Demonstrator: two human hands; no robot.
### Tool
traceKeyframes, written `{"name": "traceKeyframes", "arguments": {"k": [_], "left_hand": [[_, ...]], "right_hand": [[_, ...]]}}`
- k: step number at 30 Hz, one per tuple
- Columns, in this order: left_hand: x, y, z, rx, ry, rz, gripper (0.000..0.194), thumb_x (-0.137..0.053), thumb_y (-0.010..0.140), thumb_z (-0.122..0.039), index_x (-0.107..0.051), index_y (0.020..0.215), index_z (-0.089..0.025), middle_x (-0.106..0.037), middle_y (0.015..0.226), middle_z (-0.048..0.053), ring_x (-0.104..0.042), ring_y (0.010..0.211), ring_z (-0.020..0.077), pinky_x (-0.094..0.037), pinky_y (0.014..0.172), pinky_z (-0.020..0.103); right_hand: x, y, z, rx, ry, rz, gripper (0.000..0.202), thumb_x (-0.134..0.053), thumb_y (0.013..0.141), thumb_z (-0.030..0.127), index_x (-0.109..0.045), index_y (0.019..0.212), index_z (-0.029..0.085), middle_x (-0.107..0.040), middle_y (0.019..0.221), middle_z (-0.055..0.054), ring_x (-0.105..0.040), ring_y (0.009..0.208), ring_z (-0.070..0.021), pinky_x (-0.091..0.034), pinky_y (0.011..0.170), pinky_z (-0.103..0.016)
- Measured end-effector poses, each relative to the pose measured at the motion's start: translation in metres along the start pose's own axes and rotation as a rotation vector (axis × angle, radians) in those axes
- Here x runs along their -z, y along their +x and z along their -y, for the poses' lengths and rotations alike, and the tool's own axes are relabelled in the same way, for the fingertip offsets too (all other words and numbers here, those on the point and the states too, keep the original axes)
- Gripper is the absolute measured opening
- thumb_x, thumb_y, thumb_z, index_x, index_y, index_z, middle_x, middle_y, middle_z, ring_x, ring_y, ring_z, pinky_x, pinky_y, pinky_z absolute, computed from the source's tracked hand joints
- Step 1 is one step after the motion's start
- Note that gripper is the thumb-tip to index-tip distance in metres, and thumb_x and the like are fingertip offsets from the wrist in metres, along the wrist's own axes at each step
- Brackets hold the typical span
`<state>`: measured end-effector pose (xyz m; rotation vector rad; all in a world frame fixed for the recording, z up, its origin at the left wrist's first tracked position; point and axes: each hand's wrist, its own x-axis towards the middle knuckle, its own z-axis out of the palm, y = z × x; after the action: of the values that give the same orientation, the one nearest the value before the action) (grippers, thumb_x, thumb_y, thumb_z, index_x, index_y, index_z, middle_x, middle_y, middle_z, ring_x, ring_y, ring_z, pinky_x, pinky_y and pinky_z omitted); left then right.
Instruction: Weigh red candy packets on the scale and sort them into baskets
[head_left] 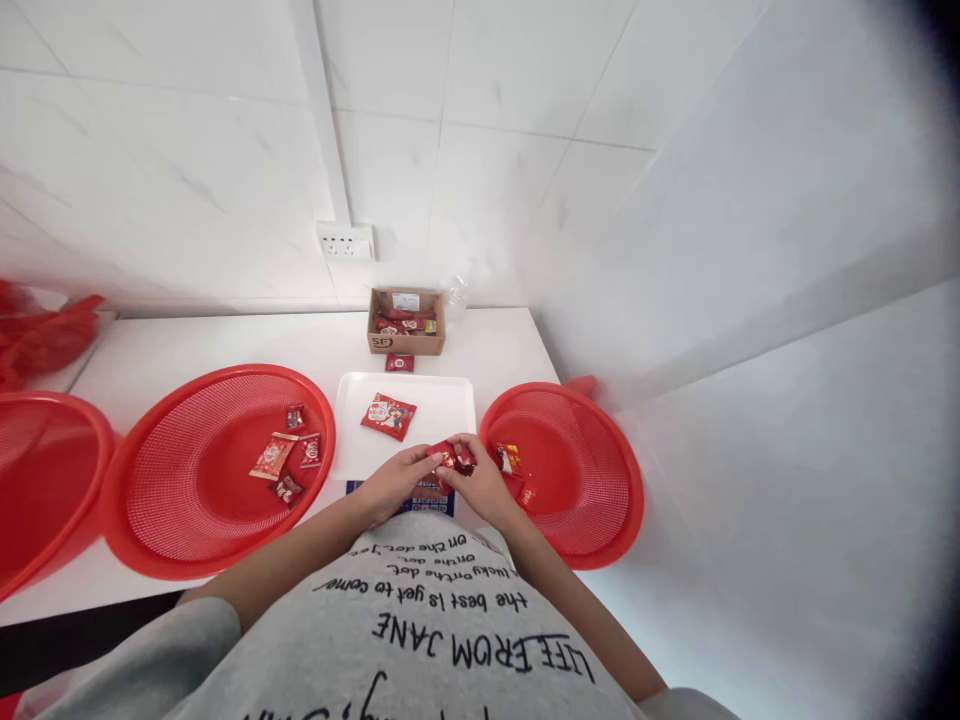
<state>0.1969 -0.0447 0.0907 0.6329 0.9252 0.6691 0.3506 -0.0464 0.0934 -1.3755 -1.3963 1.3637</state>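
Close to my body, my left hand [395,484] and my right hand [480,484] meet over the front edge of a white tray [349,420]. Between them they grip red candy packets [447,456]; how many is hidden by the fingers. On the tray lies a larger flat red packet [388,416] with a printed cartoon figure. A blue keypad [424,500], perhaps of a scale, shows partly beneath my hands at the tray's front.
To the left, a red mesh basket [150,480] holds several small packets [274,455]. Another red basket [615,480], with packets [510,460], stands right. Behind the tray are a cardboard box [406,343] of red packets and a single red packet [400,363]. A third basket [97,420] sits far left.
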Motion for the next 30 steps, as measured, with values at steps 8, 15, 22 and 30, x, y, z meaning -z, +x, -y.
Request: {"name": "traceKeyframes", "arguments": {"k": [8, 15, 22, 30], "left_hand": [[0.014, -0.003, 0.004, 0.040, -0.143, -0.075, 0.030, -0.063, 0.079, -0.034, -0.059, 0.101, -0.014, -0.067, 0.092, 0.009, -0.062, 0.072, 0.0158, -0.053, 0.065, 0.030], [0.022, -0.007, 0.003, 0.040, -0.119, -0.142, 0.028, -0.068, 0.074, -0.027, -0.060, 0.098, -0.015, -0.067, 0.092, 0.009, -0.063, 0.074, 0.0143, -0.051, 0.059, 0.022], [0.033, -0.007, 0.013, 0.093, -0.075, -0.200, 0.031, -0.069, 0.073, -0.031, -0.060, 0.098, -0.016, -0.067, 0.082, 0.005, -0.061, 0.065, 0.0123, -0.046, 0.053, 0.020], [0.042, -0.008, 0.015, 0.064, 0.083, -0.234, 0.033, -0.064, 0.072, -0.023, -0.056, 0.103, -0.017, -0.066, 0.098, 0.007, -0.062, 0.080, 0.0145, -0.045, 0.062, 0.021]], "right_hand": [[0.004, 0.004, -0.016, -0.114, 0.134, -0.038, 0.037, -0.058, 0.074, 0.038, -0.055, 0.107, 0.021, -0.064, 0.100, -0.004, -0.060, 0.088, -0.0180, -0.048, 0.077, -0.031], [0.000, 0.003, -0.016, -0.170, 0.141, -0.031, 0.035, -0.060, 0.070, 0.039, -0.057, 0.098, 0.017, -0.063, 0.081, -0.002, -0.056, 0.065, -0.0141, -0.045, 0.055, -0.025], [-0.004, 0.002, -0.023, -0.318, 0.193, -0.018, 0.055, -0.062, 0.071, 0.040, -0.047, 0.119, 0.018, -0.061, 0.079, -0.002, -0.056, 0.061, -0.0126, -0.043, 0.053, -0.024], [-0.006, 0.000, -0.020, -0.312, 0.333, 0.077, 0.095, -0.068, 0.069, 0.035, -0.010, 0.144, 0.028, -0.052, 0.128, -0.013, -0.060, 0.095, -0.0178, -0.047, 0.083, -0.036]]}}
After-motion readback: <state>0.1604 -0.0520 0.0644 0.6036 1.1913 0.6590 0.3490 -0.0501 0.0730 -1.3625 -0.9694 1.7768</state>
